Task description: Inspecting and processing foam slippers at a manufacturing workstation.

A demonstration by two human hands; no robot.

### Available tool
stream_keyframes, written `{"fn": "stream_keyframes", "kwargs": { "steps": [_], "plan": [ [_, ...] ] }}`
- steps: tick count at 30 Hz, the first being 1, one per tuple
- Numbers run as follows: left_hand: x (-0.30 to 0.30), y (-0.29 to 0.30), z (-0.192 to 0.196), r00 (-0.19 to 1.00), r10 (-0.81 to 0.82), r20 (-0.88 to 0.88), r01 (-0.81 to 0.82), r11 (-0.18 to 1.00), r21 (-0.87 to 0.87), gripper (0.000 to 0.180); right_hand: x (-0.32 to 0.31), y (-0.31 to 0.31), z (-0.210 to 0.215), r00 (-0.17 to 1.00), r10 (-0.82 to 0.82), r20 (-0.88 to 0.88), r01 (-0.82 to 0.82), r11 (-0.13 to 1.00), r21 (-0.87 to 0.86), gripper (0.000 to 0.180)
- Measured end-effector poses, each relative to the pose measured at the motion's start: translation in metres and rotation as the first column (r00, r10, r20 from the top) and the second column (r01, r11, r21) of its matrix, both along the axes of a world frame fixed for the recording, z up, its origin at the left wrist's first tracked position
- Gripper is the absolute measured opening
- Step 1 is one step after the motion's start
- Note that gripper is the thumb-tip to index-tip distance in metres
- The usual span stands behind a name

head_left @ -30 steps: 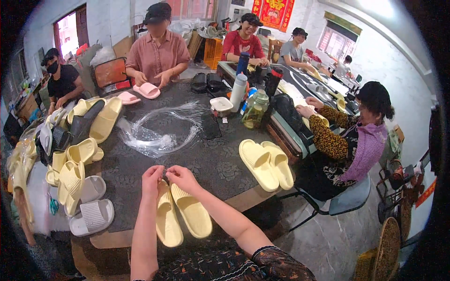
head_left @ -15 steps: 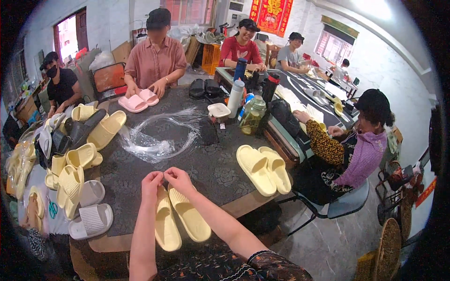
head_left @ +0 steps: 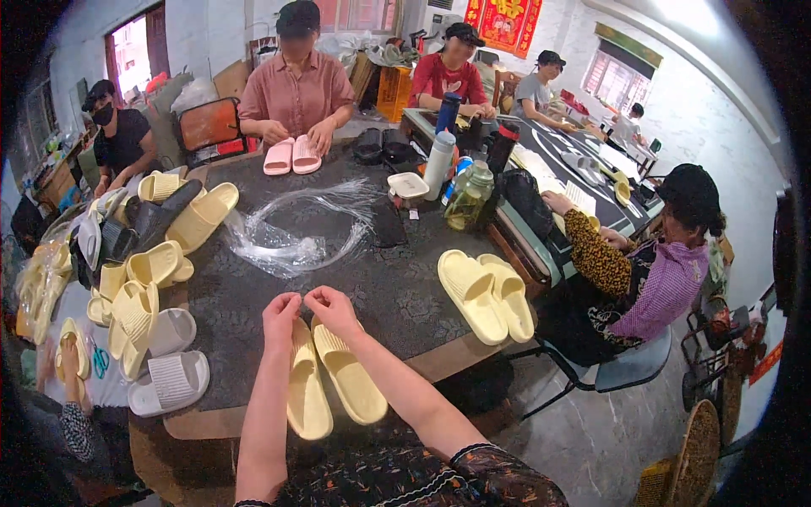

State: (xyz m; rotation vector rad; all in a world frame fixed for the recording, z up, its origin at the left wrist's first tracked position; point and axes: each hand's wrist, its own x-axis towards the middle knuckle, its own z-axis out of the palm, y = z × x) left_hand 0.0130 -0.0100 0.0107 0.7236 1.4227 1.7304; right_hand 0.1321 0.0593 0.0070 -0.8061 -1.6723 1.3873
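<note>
A pair of pale yellow slippers lies at the table's near edge, toes pointing away from me: the left slipper (head_left: 309, 399) and the right slipper (head_left: 357, 387). Over their toe ends are both my hands, fingertips close together. My left hand (head_left: 282, 321) is closed in a pinch. Beside it, my right hand (head_left: 333, 313) pinches too, a small gap between them. Whatever the fingers hold is too fine to make out. Beyond my hands lies a loop of clear plastic strands (head_left: 346, 241) with a clear plastic wrapper (head_left: 283, 258).
Another yellow slipper pair (head_left: 473, 296) sits to the right. A slipper pile (head_left: 135, 279) and grey slippers (head_left: 173, 384) crowd the left. A white bottle (head_left: 438, 165), a glass jar (head_left: 470, 198) and a lidded tub (head_left: 408, 186) stand farther back. Across the table, a person handles pink slippers (head_left: 292, 155).
My fingertips have moved slightly apart over the slippers. The person opposite has turned the pink slippers and brought them closer together. A hand at far left has moved onto a yellow slipper.
</note>
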Motion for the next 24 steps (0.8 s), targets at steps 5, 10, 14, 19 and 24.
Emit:
{"fn": "stream_keyframes", "kwargs": {
  "steps": [5,10,14,19,24],
  "plan": [
    [0.000,0.001,-0.002,0.999,0.025,0.021,-0.025,1.000,-0.014,0.012,0.002,0.002,-0.002,0.999,-0.020,0.040,0.019,1.000,0.017,0.017],
    [-0.003,0.003,-0.008,1.000,-0.015,0.009,0.015,1.000,-0.001,0.015,0.002,0.004,-0.007,0.999,0.022,0.042,-0.025,0.998,0.062,0.015],
    [-0.002,0.002,-0.007,1.000,-0.028,-0.003,0.028,1.000,0.000,0.013,-0.001,0.006,-0.014,0.998,0.056,-0.031,-0.056,0.998,-0.006,0.014],
    [0.003,0.000,0.001,0.995,-0.053,0.087,0.052,0.999,0.013,0.014,-0.002,0.008,-0.014,0.995,0.083,-0.048,-0.084,0.996,-0.015,0.012],
    [0.000,-0.001,0.001,0.992,-0.079,0.094,0.082,0.996,-0.028,0.015,-0.003,0.003,-0.009,0.991,0.106,-0.088,-0.109,0.993,-0.033,0.012]
  ]
}}
